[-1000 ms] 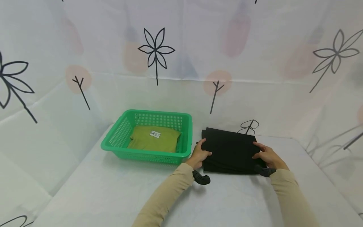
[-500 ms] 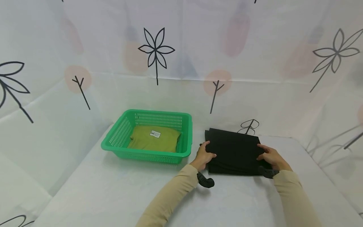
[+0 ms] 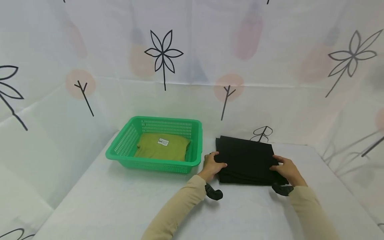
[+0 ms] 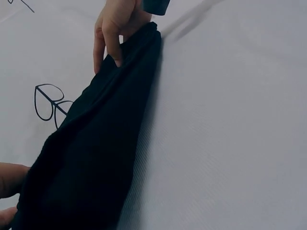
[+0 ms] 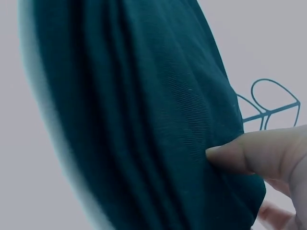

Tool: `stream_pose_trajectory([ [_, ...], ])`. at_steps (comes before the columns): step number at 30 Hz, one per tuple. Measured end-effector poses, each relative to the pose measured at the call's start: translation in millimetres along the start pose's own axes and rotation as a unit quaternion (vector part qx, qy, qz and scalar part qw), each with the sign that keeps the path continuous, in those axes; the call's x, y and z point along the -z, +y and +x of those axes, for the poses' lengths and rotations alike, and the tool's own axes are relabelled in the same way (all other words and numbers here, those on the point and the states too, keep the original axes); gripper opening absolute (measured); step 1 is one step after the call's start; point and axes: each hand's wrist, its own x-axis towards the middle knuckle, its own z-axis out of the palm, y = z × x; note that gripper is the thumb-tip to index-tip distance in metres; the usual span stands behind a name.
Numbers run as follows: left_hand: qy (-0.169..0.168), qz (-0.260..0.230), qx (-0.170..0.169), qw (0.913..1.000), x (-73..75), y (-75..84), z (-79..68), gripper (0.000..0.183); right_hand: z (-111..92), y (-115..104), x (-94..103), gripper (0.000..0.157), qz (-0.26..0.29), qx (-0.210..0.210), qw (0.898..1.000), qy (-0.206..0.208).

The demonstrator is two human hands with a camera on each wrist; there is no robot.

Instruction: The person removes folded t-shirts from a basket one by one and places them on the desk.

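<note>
A folded black cloth [image 3: 244, 160] lies in layers on the white table, right of the basket; the right wrist view tints it teal. My left hand [image 3: 211, 167] holds its left edge, thumb on the top layer. At the opposite edge my right hand [image 3: 288, 169] pinches the cloth, with the thumb [image 5: 240, 155] pressed on top and other fingers partly hidden beyond the edge. In the left wrist view, only fingertips [image 4: 10, 179] of my left hand show, against the cloth's side, while the right hand [image 4: 120, 26] bends over the far end.
Left of the cloth stands a green plastic basket [image 3: 153, 164] holding a folded olive-green cloth [image 3: 160, 150] with a white label [image 3: 163, 142]. A white sheet with printed flowers [image 3: 163, 52] hangs behind and at both sides of the table [image 3: 120, 203].
Both hands and the black cloth shifted slightly right, then stayed nearly in place. The right hand has since lowered a little at its edge. The basket has not moved.
</note>
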Motion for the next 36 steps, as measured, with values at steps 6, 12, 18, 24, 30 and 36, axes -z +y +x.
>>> stream_pose_trajectory([
  [6, 0.016, 0.057, -0.027, 0.9979, 6.7, -0.1, -2.2, 0.054, -9.4, -1.0, -8.3, 0.068, -0.067, 0.016, 0.994, 0.083],
  [12, 0.017, 0.082, -0.047, 0.9954, 11.7, 1.1, -2.8, 0.049, -13.8, -1.5, -17.2, 0.058, -0.118, 0.06, 0.981, 0.14],
  [18, -0.007, 0.116, -0.09, 0.9891, 16.1, 1.0, -8.8, 0.037, -18.6, -4.8, -25.2, 0.051, -0.134, 0.086, 0.97, 0.182],
  [24, -0.013, 0.214, -0.166, 0.9626, 20.7, 2.7, -15.3, 0.025, -26.2, -15.7, -28.7, 0.042, -0.132, 0.064, 0.971, 0.188],
  [30, -0.004, 0.316, -0.237, 0.9186, 23.1, 5.3, -19.8, 0.023, -32.1, -23.8, -28.2, 0.041, -0.147, 0.061, 0.969, 0.191],
  [36, -0.015, 0.36, -0.286, 0.8882, 27.0, 10.4, -27.3, 0.023, -41.0, -33.2, -30.0, 0.039, -0.166, 0.099, 0.96, 0.203],
])
